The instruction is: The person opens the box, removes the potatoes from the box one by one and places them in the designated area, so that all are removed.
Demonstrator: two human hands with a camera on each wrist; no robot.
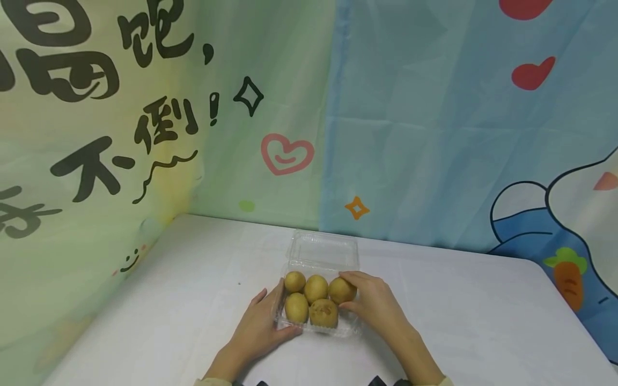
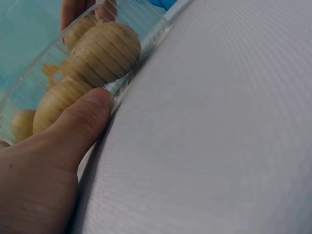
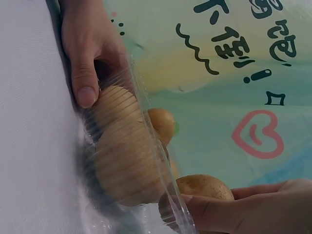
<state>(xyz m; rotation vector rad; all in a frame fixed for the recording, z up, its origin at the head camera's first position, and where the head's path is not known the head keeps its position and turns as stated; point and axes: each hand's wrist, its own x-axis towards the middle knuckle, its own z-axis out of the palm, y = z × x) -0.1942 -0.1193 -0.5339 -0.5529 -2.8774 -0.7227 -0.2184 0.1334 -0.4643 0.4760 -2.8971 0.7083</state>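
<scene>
A clear plastic clamshell box (image 1: 345,325) stands on the white table with several potatoes in two rows inside. My left hand (image 1: 263,324) holds the box at its near left corner, fingers along the left side and thumb on the front wall. At the back right of the box, my right hand (image 1: 374,300) grips a potato (image 1: 341,290) between thumb and fingers. In the right wrist view this potato (image 3: 204,187) shows at the box's rim. A potato with brown marks (image 1: 324,313) lies in the front row, and bare box floor shows to its right.
The box's transparent lid (image 1: 324,251) is folded back onto the table behind it. White cloth covers the table (image 1: 483,316). A printed green and blue curtain (image 1: 410,134) stands along the back and left sides.
</scene>
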